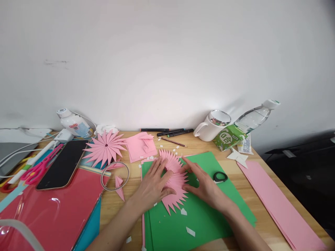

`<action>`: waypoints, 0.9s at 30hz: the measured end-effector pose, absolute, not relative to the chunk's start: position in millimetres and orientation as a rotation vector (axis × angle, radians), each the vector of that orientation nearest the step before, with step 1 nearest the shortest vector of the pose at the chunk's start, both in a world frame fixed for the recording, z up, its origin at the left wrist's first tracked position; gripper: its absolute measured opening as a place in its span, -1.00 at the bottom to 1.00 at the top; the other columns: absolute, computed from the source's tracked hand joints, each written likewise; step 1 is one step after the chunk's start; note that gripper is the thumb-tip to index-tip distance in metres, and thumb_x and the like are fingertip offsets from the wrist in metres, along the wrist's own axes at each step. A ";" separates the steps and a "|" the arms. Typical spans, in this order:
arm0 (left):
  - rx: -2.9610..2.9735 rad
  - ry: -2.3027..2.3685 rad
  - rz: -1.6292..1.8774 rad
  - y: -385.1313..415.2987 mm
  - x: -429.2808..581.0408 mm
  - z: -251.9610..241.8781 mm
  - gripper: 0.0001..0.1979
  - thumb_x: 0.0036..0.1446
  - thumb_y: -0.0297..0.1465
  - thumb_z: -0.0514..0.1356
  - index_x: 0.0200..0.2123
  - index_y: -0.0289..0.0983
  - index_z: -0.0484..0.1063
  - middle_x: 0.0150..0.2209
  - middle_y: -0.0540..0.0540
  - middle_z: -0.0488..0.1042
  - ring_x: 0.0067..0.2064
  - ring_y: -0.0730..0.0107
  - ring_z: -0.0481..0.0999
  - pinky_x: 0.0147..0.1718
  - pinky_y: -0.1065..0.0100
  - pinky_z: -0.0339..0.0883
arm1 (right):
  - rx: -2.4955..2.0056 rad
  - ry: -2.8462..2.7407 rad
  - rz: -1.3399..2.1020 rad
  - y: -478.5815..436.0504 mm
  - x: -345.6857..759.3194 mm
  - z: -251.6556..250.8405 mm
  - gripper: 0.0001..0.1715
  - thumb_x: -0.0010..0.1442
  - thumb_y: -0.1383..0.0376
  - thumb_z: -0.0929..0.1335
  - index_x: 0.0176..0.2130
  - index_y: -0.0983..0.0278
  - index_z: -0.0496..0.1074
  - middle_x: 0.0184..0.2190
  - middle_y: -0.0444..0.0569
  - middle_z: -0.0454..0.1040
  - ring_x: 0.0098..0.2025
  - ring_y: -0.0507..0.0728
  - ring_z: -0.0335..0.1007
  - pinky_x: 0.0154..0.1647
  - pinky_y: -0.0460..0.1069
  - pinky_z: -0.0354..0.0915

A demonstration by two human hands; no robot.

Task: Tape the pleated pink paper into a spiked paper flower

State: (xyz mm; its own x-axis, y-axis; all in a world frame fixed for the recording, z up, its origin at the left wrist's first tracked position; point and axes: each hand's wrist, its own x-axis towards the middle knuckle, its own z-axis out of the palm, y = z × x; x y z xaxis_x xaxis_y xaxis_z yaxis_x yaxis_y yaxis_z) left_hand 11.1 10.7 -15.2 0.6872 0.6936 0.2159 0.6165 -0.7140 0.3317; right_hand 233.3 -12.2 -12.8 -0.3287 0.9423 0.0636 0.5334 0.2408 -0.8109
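A pink spiky paper flower (175, 181) lies on a green paper sheet (193, 216) in the middle of the wooden table. My left hand (154, 184) rests flat on the flower's left side, fingers stretched out. From the right, my right hand (202, 184) presses its fingertips on the flower's edge, fingers apart. A finished pink paper flower (106, 147) lies further left. Folded pink paper pieces (140, 146) sit behind the green sheet.
A phone (62, 167) and pink scissors (39, 169) lie at left above red paper in a plastic sleeve (52, 212). A tape ring (115, 176), glue bottle (73, 123), pens (175, 132), white mug (211, 125), water bottle (255, 116) and pink strips (280, 205) surround the work.
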 end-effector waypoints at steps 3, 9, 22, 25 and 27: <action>2.660 1.048 0.522 10.3 11.1 -16.9 -0.47 0.07 -0.03 0.13 -0.02 -0.29 0.33 0.20 -0.38 0.22 0.32 -0.12 -0.02 0.18 -0.16 0.09 | -1.347 -1.978 0.946 -12.6 233.4 -13.4 -0.02 0.10 0.38 0.38 0.32 -0.02 -0.15 -0.06 -0.07 0.37 0.02 0.19 0.26 0.14 0.18 0.19; 2.644 1.046 0.526 9.8 11.0 -17.7 -0.50 0.08 -0.05 0.14 -0.04 -0.27 0.33 0.22 -0.38 0.20 0.33 -0.11 -0.04 0.18 -0.17 0.09 | -1.322 -1.959 0.970 -13.3 233.2 -14.5 -0.03 0.09 0.36 0.38 0.32 0.01 -0.13 -0.07 -0.04 0.38 0.02 0.20 0.27 0.14 0.20 0.19; 2.607 1.029 0.525 10.3 9.1 -18.1 -0.55 0.10 -0.07 0.15 -0.06 -0.25 0.35 0.23 -0.35 0.19 0.33 -0.06 -0.04 0.19 -0.17 0.06 | -1.314 -1.925 1.071 29.1 229.5 5.5 -0.74 0.21 0.13 0.28 -0.39 0.22 0.41 -0.33 -0.04 0.44 -0.29 0.10 0.36 -0.30 -0.01 0.30; 2.618 1.022 0.501 10.2 7.2 -18.3 -0.49 0.10 -0.04 0.12 -0.02 -0.28 0.33 0.24 -0.38 0.16 0.33 -0.08 -0.04 0.18 -0.17 0.07 | -1.271 -1.997 1.149 27.5 224.8 4.2 -0.89 0.17 0.22 0.33 -0.30 0.22 0.40 -0.35 -0.08 0.45 -0.33 0.08 0.34 -0.33 -0.03 0.29; 2.618 1.013 0.504 9.6 6.0 -19.0 -0.52 0.16 -0.07 0.08 0.00 -0.28 0.32 0.26 -0.37 0.14 0.33 -0.07 -0.05 0.18 -0.15 0.08 | -1.273 -2.037 1.121 24.2 223.0 2.5 -0.89 0.11 0.30 0.37 -0.28 0.22 0.38 -0.35 -0.10 0.45 -0.34 0.08 0.33 -0.33 -0.04 0.28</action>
